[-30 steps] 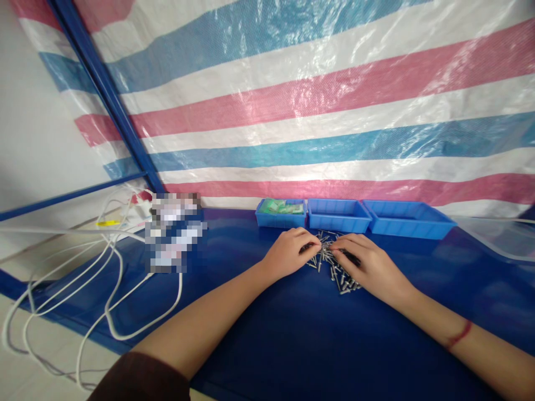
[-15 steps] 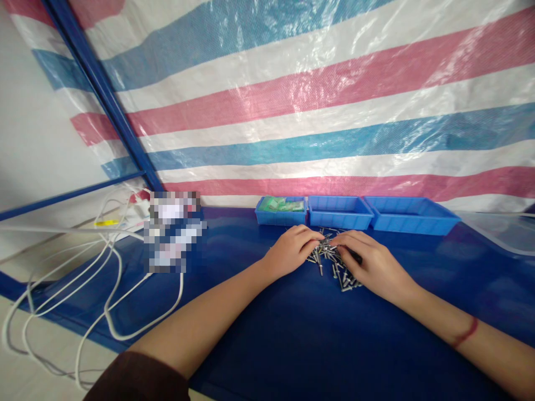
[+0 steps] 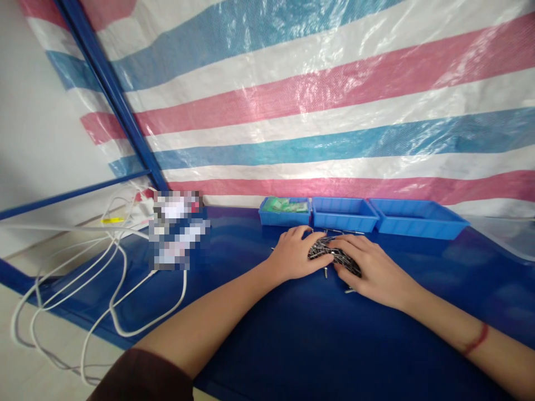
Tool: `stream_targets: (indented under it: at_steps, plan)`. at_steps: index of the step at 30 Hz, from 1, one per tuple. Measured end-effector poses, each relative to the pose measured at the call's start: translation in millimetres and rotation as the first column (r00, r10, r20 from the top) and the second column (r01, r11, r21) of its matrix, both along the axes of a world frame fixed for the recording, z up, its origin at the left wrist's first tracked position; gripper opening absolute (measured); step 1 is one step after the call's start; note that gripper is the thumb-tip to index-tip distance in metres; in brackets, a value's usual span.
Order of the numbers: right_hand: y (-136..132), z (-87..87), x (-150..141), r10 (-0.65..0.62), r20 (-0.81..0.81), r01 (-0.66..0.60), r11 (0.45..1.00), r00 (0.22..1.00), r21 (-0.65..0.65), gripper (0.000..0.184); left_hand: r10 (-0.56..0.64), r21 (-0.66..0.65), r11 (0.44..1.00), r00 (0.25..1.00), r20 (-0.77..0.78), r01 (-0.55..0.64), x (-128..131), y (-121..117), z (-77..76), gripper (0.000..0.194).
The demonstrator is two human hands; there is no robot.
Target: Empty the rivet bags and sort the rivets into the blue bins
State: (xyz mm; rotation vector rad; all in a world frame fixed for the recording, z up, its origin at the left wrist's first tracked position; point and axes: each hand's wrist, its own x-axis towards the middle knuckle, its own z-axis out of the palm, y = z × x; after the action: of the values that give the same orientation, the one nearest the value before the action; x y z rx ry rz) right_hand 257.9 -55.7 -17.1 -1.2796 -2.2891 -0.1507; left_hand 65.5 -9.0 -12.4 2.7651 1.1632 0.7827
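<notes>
A heap of thin silver metal fasteners, like screws or rivets [image 3: 328, 250], lies on the blue tabletop [image 3: 317, 340], pressed together between my hands. My left hand [image 3: 295, 253] curves round the heap's left side, its thumb stretched along the near edge and its fingers at the far side. From the right, my right hand [image 3: 365, 267] cups the pile with thumb and fingers apart. Both hands are open and touch the fasteners. Part of the heap is hidden under the fingers. One loose fastener [image 3: 326, 273] sticks out at the near side, and a few others lie around.
Behind the hands stand a small blue bin with green packets [image 3: 286, 206], a middle blue bin [image 3: 345, 214] and a larger blue bin [image 3: 420, 218]. A clear plastic container [image 3: 505, 234] is at right. White cables [image 3: 112, 295] loop at left. Striped sheeting [image 3: 292, 100] hangs behind.
The fasteners, spread out before, are now drawn into a tighter heap. My left thumb has come down along the near edge. A dark patch under my right hand no longer shows.
</notes>
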Motion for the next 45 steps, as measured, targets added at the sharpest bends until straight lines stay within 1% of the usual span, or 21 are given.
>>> stream_targets:
  at_steps: [3, 6, 9, 13, 16, 20, 23, 27, 30, 34, 36, 41, 45]
  plan:
    - [3.5, -0.7, 1.2, 0.039, -0.052, -0.037, 0.999, 0.998, 0.027, 0.022, -0.062, -0.048, 0.997, 0.998, -0.006, 0.061, 0.1, 0.6, 2.1, 0.049]
    - [4.7, -0.6, 1.8, 0.075, -0.134, -0.066, 0.996, 0.988, 0.067, 0.022, -0.163, -0.081, 0.983, 0.986, 0.041, 0.166, 0.7, 3.3, 4.0, 0.037]
    - [3.5, -0.2, 1.5, 0.105, -0.201, -0.084, 0.990, 0.974, 0.109, 0.024, -0.231, -0.065, 0.969, 0.966, 0.112, 0.239, 0.8, 6.8, 2.8, 0.028]
    - [2.4, 0.6, 1.6, 0.090, -0.272, -0.059, 0.991, 0.958, 0.119, 0.027, -0.269, -0.010, 0.961, 0.945, 0.187, 0.276, -0.8, 9.0, 1.7, 0.029]
    - [2.3, 2.4, 3.0, 0.049, -0.336, -0.009, 0.993, 0.941, 0.120, 0.028, -0.258, 0.017, 0.965, 0.940, 0.224, 0.261, -3.4, 9.2, 6.2, 0.033]
    - [2.4, 5.8, 6.8, -0.005, -0.407, 0.045, 0.995, 0.913, 0.090, 0.024, -0.220, 0.045, 0.975, 0.954, 0.203, 0.216, -9.8, 14.6, 16.7, 0.026]
    - [2.8, 7.7, 9.8, 0.009, -0.420, 0.039, 0.994, 0.908, 0.106, 0.021, -0.189, 0.038, 0.982, 0.971, 0.144, 0.185, -16.4, 20.5, 24.7, 0.027]
    - [3.7, 7.8, 12.0, 0.026, -0.407, 0.023, 0.993, 0.913, 0.116, 0.023, -0.176, -0.039, 0.983, 0.984, 0.020, 0.177, -26.3, 24.0, 34.8, 0.023]
    - [3.5, 7.2, 11.4, 0.023, -0.412, 0.022, 0.994, 0.911, 0.104, 0.022, -0.158, -0.078, 0.985, 0.985, -0.074, 0.152, -32.9, 26.2, 39.4, 0.025]
    - [1.9, 6.7, 8.2, 0.024, -0.401, 0.013, 0.996, 0.916, 0.088, 0.019, -0.060, -0.056, 0.997, 0.989, -0.133, 0.053, -37.4, 33.5, 37.4, 0.032]
    - [1.3, 6.2, 6.2, 0.015, -0.392, 0.020, 0.996, 0.920, 0.086, 0.018, -0.033, -0.040, 0.999, 0.990, -0.138, 0.027, -36.7, 37.7, 34.9, 0.033]
    - [1.1, 3.9, 3.6, 0.003, -0.378, 0.030, 0.996, 0.926, 0.081, 0.018, -0.009, -0.041, 0.999, 0.991, -0.134, 0.004, -29.3, 43.6, 29.6, 0.027]
    - [1.7, 2.2, 3.2, 0.000, -0.357, 0.027, 0.997, 0.934, 0.070, 0.016, -0.014, -0.068, 0.998, 0.993, -0.121, 0.006, -25.4, 49.1, 19.6, 0.025]
